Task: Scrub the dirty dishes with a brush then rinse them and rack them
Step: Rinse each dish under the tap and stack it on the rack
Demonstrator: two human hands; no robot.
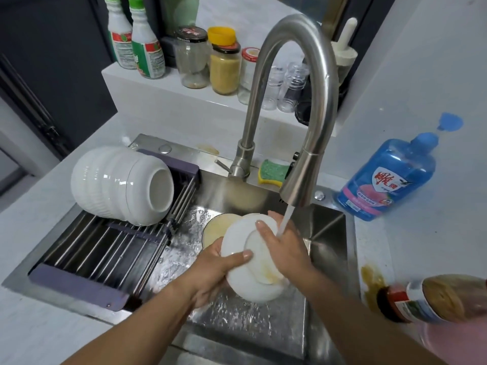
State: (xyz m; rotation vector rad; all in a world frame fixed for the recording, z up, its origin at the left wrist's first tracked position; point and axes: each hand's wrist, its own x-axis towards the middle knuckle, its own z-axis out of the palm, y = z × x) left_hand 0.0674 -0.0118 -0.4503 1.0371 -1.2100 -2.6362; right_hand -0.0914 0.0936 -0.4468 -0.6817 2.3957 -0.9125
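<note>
Rinsing an upturned white bowl [247, 288] under the running tap, over the middle of the sink [326, 225].

The left hand [216, 270] grips the bowl by its rim, thumb wrapped over the outside. The right hand [287, 248] lies flat on the base, fingers straight and together, rubbing where the water stream [284, 222] lands. No brush shows, so this looks like the rinse step. A yellow stain [271, 277] clings to the foot ring on the near side, so the next move probably calls for turning that side under the stream or scrubbing it. Behind the bowl, toward the sink's far edge, lies another dirty dish [218, 227]. The rack [105, 254] spans the sink's left side, with clean bowls [118, 183] stacked at its far end and free bars nearer.
</note>
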